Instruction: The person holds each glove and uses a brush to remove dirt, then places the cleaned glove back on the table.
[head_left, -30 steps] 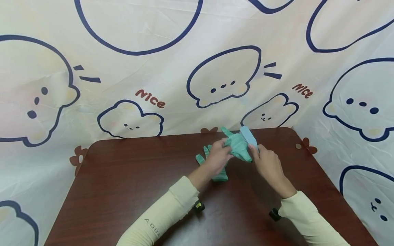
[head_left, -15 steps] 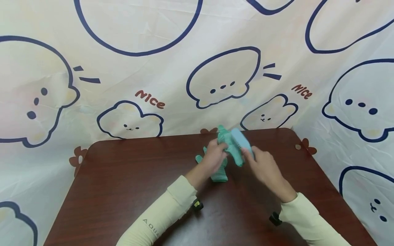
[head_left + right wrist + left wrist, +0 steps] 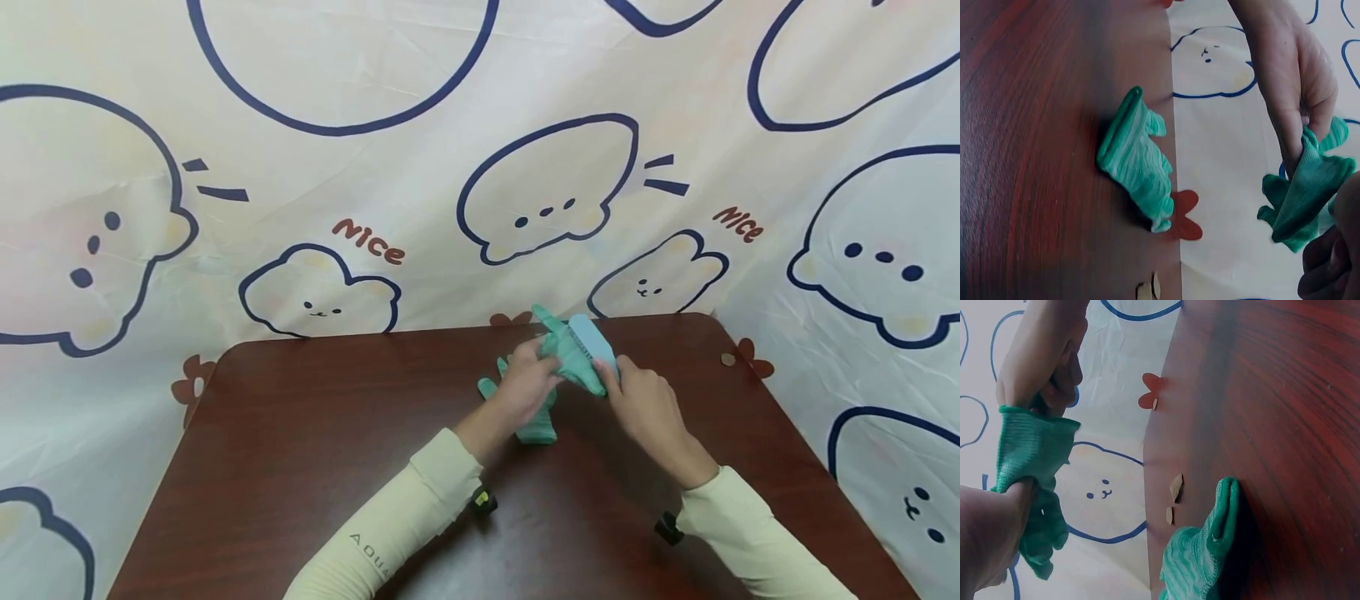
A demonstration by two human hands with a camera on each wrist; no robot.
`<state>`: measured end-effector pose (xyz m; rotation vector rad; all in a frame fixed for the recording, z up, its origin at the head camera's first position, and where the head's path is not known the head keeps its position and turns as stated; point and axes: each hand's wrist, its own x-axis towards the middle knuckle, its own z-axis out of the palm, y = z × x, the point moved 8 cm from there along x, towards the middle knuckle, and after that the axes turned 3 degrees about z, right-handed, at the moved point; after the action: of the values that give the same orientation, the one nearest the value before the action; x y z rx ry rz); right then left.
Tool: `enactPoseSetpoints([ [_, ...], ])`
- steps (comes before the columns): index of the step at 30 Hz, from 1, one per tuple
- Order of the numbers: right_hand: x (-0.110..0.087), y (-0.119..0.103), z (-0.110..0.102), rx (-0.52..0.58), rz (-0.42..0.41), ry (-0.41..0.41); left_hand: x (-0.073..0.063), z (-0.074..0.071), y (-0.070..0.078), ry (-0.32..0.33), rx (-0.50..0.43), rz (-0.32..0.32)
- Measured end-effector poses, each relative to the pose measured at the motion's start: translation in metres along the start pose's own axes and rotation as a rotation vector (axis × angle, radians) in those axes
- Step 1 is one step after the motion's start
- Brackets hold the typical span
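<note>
A green knitted glove [image 3: 570,358] is held up above the far part of the table, its fingers spread. My left hand [image 3: 525,379] pinches it between thumb and fingers on its left side. The right hand [image 3: 648,408] grips a light blue brush [image 3: 592,336], its dark bristles against the glove's face. In both wrist views the brush is mostly hidden behind the held glove and the hands. A second green glove [image 3: 1138,162] lies on the table, just below the left hand; in the head view that hand partly covers it.
A dark reddish-brown table [image 3: 315,433] reaches back to a cartoon-printed cloth [image 3: 420,192]. Small tan flakes [image 3: 1176,487] lie near its far edge, beside the lying glove. Dark wrist cameras [image 3: 483,500] sit under both sleeves.
The brush has swept left and down over the glove, then shifted slightly back. The held glove turned narrow half a second ago and is broader to view now. The lying glove has stayed put.
</note>
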<state>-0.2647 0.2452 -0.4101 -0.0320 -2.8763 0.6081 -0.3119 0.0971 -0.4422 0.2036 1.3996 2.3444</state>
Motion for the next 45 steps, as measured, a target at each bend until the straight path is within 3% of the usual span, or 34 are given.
enactPoseSetpoints([
  [8,0.005,0.014,-0.005,0.034,0.036,0.004,-0.001,0.002,-0.004,-0.001,0.022,-0.012],
  [14,0.009,0.028,-0.011,0.074,0.106,0.018,-0.002,0.004,0.002,-0.019,0.028,0.027],
  [17,0.004,0.021,-0.011,0.12,0.103,-0.018,-0.003,0.002,0.007,-0.015,0.047,0.05],
  [22,-0.007,-0.005,-0.001,0.136,0.013,-0.121,-0.003,0.003,0.015,-0.04,0.052,0.081],
  [26,-0.008,-0.011,0.001,0.062,-0.014,-0.072,-0.002,0.004,0.014,-0.037,0.079,0.062],
  [32,-0.001,0.0,-0.001,-0.01,-0.011,0.024,-0.001,0.002,0.005,-0.015,0.106,-0.002],
  [36,0.005,0.014,-0.002,0.003,0.033,0.028,-0.002,0.003,0.002,-0.025,0.107,-0.009],
  [42,0.012,0.044,-0.008,0.062,0.14,0.001,-0.007,0.003,0.004,-0.019,0.213,-0.025],
  [45,0.009,0.042,-0.01,0.105,0.143,-0.034,-0.008,0.0,0.009,0.003,0.203,-0.008],
])
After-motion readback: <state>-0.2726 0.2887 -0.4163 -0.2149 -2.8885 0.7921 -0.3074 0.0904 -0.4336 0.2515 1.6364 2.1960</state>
